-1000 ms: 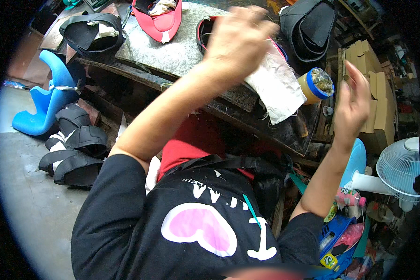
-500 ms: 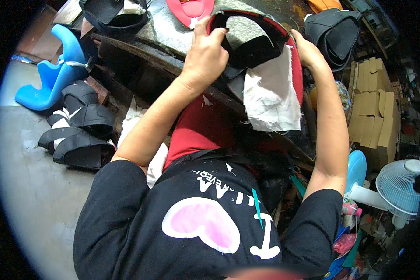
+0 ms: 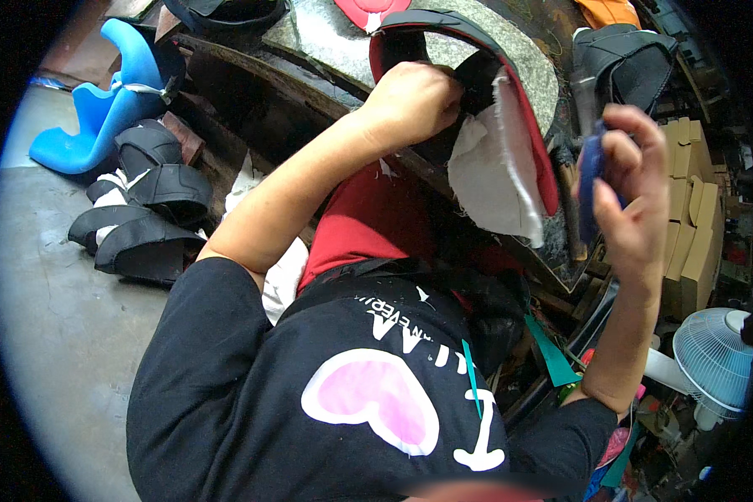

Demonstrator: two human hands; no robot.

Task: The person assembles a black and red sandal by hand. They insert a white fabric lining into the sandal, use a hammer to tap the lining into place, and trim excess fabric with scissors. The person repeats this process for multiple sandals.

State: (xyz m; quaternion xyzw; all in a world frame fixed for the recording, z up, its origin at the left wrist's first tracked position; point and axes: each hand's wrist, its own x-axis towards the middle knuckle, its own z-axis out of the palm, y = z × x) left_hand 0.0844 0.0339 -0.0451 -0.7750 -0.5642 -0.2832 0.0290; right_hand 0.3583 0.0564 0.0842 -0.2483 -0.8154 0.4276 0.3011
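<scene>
A curved black-and-red padded piece (image 3: pixel 531 125), like a large shoe upper, stands at the edge of the work surface with a frayed white cloth (image 3: pixel 489 180) hanging from it. My left hand (image 3: pixel 414 100) is closed at its inner side, the fingertips partly hidden against the dark material. Out to the right of the piece, my right hand (image 3: pixel 636 180) is raised and wrapped around a blue-handled tool (image 3: pixel 592 180). The tool's greyish upper end is blurred, so its kind cannot be made out.
Behind the piece lies a grey stone slab (image 3: pixel 322 38) with a red flat piece (image 3: pixel 368 10). Black padded pieces (image 3: pixel 623 67) sit far right, others (image 3: pixel 155 201) on the left floor near a blue moulded form (image 3: pixel 100 109). Cardboard boxes (image 3: pixel 694 226) and a fan (image 3: pixel 711 360) stand right.
My right hand has let go of the padded piece and now holds the blue-handled tool. My left hand has shifted from the rim to the piece's inside.
</scene>
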